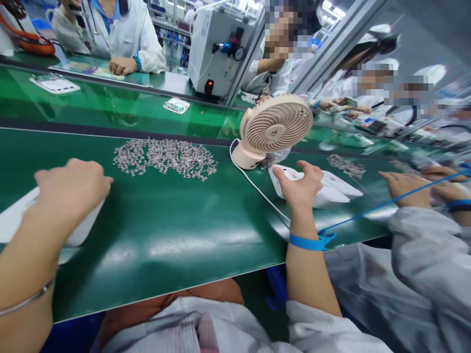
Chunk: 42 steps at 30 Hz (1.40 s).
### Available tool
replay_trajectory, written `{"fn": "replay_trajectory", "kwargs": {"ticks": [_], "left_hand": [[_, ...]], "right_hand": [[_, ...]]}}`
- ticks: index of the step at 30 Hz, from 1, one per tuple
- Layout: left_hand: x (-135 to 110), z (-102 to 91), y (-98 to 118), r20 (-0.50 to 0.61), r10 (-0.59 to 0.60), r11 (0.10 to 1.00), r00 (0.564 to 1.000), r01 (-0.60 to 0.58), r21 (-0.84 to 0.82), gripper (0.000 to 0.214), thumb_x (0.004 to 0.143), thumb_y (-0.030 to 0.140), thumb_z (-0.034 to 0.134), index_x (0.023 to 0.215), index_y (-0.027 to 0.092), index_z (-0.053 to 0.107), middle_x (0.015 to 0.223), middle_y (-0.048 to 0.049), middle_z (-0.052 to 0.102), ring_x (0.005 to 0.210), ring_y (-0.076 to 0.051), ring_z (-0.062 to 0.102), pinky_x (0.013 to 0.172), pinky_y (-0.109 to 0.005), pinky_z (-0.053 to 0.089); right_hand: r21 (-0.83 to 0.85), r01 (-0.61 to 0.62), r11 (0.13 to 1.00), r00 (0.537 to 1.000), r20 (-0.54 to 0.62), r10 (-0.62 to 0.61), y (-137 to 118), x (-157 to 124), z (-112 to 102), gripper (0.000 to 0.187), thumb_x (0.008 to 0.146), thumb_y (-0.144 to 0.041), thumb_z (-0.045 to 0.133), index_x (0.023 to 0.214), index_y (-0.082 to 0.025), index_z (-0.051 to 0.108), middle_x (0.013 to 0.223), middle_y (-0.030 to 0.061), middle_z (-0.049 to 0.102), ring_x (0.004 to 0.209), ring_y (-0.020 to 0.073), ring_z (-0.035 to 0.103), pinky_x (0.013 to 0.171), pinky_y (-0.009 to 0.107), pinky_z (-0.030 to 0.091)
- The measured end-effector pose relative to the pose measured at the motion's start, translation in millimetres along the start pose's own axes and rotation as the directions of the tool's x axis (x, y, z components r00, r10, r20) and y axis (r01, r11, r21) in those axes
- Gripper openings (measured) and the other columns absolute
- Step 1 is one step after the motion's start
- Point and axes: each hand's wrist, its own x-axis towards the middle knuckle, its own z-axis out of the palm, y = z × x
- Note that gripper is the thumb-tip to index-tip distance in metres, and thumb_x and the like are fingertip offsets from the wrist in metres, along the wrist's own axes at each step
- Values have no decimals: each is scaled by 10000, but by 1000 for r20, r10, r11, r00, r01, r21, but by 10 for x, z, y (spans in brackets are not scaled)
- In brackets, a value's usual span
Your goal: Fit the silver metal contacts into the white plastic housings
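My left hand [69,189] rests curled on a white plastic housing [79,230] at the left edge of the green conveyor belt [176,230]. My right hand [302,185] hovers with fingers spread just over the near end of another white housing [331,191] lying on the belt. A blue strap circles my right wrist, with a blue cord running off to the right. A heap of small silvery parts [165,157] lies between my hands, farther back.
A beige desk fan [272,128] stands behind the right housing, its white cable [253,184] crossing the belt. A co-worker's hands [408,189] work at the right beside a second heap of parts [346,165]. White trays and a grey machine [217,49] sit beyond.
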Motion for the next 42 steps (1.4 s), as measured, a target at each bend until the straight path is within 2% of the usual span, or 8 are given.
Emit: {"fn": "replay_trajectory", "kwargs": {"ticks": [5,12,18,22,25,31,35,42], "left_hand": [[177,13,-236,-114,-170,976,979,151,-159,529,767,552,410,738,86,660,908,-181,633,1004,-429,508,696,-585,382],[-43,-58,47,-65,84,994,994,-79,73,556,886,445,296,927,0,627,849,-213,623,884,-370,584,678,-466,444],[-228,-118,393,-207,264,964,942,-252,83,420,885,365,407,1067,19,560,1008,-222,622,910,-364,588,720,-433,443],[-487,57,730,-301,654,733,694,-680,26,755,781,570,533,1363,133,332,1419,-198,347,1135,-356,477,860,-450,409],[-691,231,906,-212,820,538,532,-842,-37,906,660,656,608,1354,137,345,1418,-193,354,1199,-364,416,890,-439,411],[-831,335,997,-209,762,614,612,-787,-64,680,744,503,623,1254,89,448,1326,-247,424,1083,-334,512,832,-402,451],[-832,302,971,-208,747,632,631,-772,-70,655,758,474,617,1250,77,446,1303,-252,441,1038,-318,532,816,-399,457],[-763,236,893,-129,734,653,667,-745,-138,725,717,515,642,1234,46,449,1366,-256,385,1012,-303,526,820,-396,442]], "right_hand": [[-219,-289,932,938,131,321,406,162,-81,615,338,-502,813,783,-171,549,1143,258,426,1123,504,317,855,669,227],[-415,-63,908,940,280,193,476,-84,-245,681,535,-516,671,1079,-123,554,1094,218,492,1137,419,378,938,596,264],[-100,121,988,960,266,-91,362,-505,-590,601,571,-541,672,1055,-198,574,1074,124,540,1069,328,488,932,507,372],[326,478,815,638,509,-578,-1,-928,-593,594,620,-489,698,1121,-199,565,1197,147,507,1112,303,496,936,468,404],[579,337,742,465,583,-666,-316,-1072,-397,689,635,-562,681,1205,-206,532,1285,154,479,1177,305,463,961,460,398],[499,-168,850,600,736,-313,-624,-776,368,461,771,-563,510,933,-151,636,848,97,667,729,167,613,665,318,509],[528,-83,845,560,726,-399,-644,-648,705,365,639,-458,667,824,-145,642,646,19,604,571,118,532,572,272,461],[561,141,815,529,654,-541,-695,-711,718,77,706,-246,610,677,-179,632,585,-24,496,521,92,407,550,259,370]]}}
